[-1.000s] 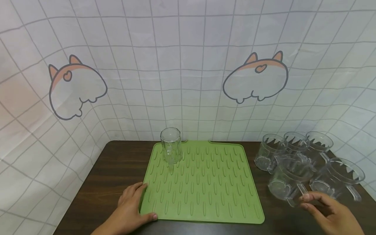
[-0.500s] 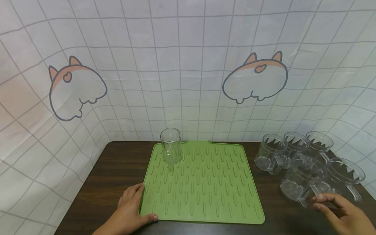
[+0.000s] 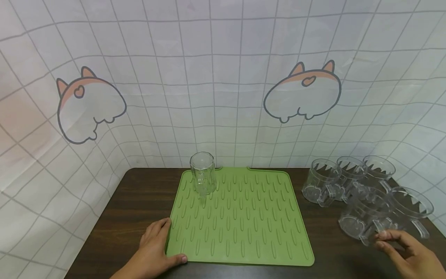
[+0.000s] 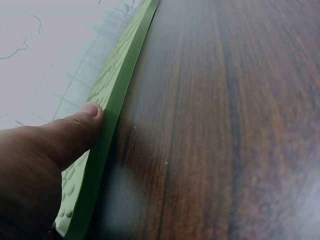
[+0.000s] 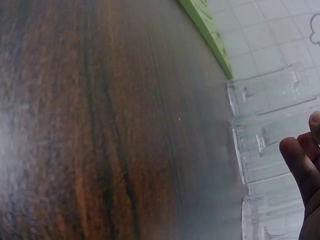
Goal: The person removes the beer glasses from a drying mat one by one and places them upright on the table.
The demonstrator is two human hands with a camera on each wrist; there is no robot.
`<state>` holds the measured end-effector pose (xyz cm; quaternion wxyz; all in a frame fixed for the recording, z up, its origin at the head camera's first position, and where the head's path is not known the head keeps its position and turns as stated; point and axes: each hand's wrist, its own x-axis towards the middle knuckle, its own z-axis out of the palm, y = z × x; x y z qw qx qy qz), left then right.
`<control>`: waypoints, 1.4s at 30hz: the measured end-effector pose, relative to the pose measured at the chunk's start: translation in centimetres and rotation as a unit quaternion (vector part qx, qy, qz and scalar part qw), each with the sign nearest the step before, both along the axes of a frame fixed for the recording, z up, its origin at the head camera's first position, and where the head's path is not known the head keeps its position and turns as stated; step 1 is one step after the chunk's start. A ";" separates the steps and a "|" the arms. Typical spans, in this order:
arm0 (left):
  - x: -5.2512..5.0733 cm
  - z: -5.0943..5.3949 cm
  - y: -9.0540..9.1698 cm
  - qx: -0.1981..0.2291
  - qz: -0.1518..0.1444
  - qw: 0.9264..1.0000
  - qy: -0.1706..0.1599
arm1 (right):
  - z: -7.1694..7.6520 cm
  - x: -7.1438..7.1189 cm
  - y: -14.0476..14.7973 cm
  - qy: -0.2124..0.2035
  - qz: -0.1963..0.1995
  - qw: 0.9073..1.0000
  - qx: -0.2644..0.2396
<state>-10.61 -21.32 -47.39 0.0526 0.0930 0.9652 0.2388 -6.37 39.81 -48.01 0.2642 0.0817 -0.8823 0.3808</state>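
Note:
A green ridged drying mat (image 3: 240, 221) lies on the dark wood table. My left hand (image 3: 151, 246) rests at its near left corner, fingers along the left side and thumb (image 4: 82, 125) on the front edge. A clear mug (image 3: 203, 174) stands on the mat's back left part. Right of the mat, my right hand (image 3: 407, 248) pinches the handle of another clear mug (image 3: 355, 223) between thumb and fingers; that mug stands on the table. In the right wrist view only fingertips (image 5: 300, 157) show, over clear mug walls (image 5: 270, 145).
Behind the held mug are three clear mugs in a row, the leftmost mug (image 3: 320, 182) closest to the mat. A further mug (image 3: 407, 209) stands just right of the held one, overlapping it in view. A white tile-patterned sheet (image 3: 223, 97) bounds the back and sides.
My right hand and the mug it pinches have moved right, away from the mat and toward the neighbouring mug. The left hand has stayed at the mat's corner.

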 end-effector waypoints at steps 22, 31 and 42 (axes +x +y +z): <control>-0.1 0.0 0.0 0.006 -0.004 1.000 -0.003 | -0.4 0.0 -0.3 0.018 -0.110 0.993 0.024; -0.1 0.0 0.0 0.003 -0.001 1.000 -0.010 | -0.3 0.2 -0.2 0.023 -0.110 0.994 0.001; -0.1 -0.1 0.0 0.004 0.003 1.000 -0.011 | 1.5 0.6 -1.6 0.026 -0.194 0.977 -0.079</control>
